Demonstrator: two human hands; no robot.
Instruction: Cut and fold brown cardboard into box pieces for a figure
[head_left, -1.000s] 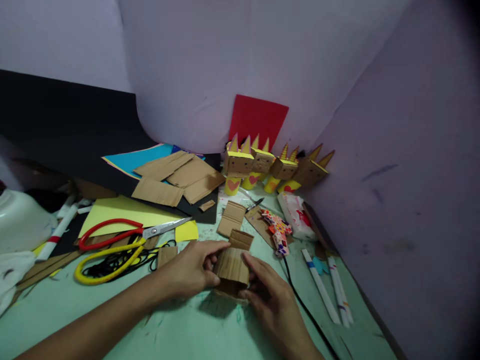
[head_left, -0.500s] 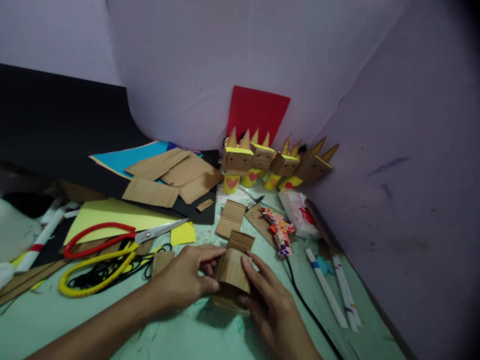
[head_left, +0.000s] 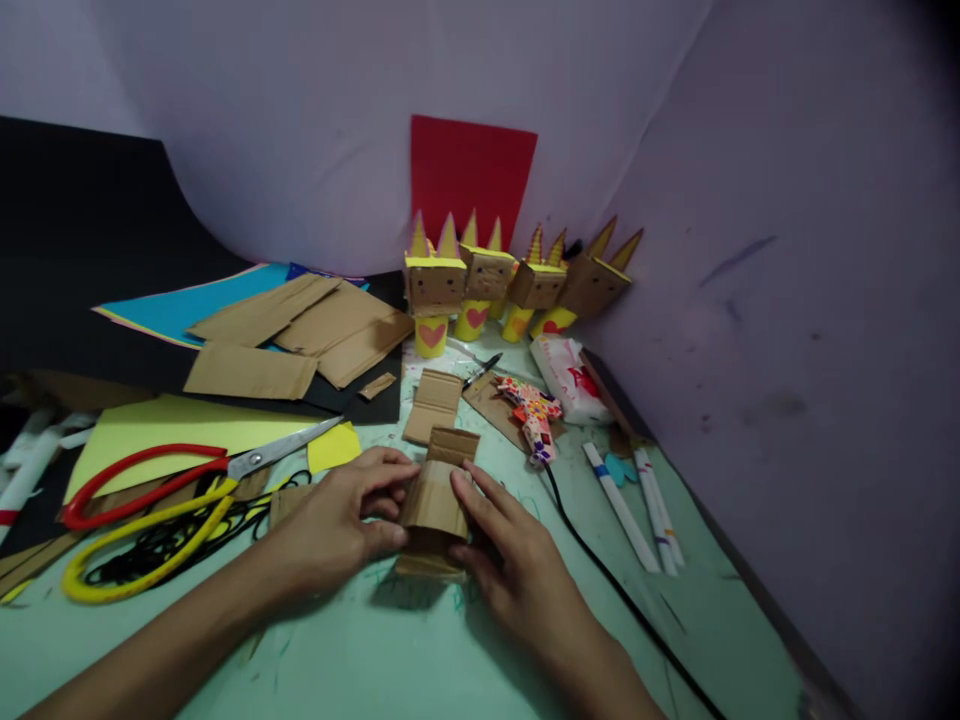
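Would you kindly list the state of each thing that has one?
Cardboard piece, folded, near end open
Left hand, holding its left side
Right hand, holding its right side
Scissors, blades closed
Glue gun, lying down
Black string, tangled
Horned figures, rightmost tilted
Red sheet, propped upright
Markers, lying down

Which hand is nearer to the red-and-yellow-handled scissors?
Left. The left hand is just right of the scissors, at the left side of the folded cardboard; the right hand is farther away, at the cardboard's right side.

Your head camera faces forward and down across the desk point(head_left: 360, 665). Your left hand point(head_left: 341, 512) and right hand point(head_left: 517, 550) sit close, the pale backdrop point(head_left: 285, 150) farthest.
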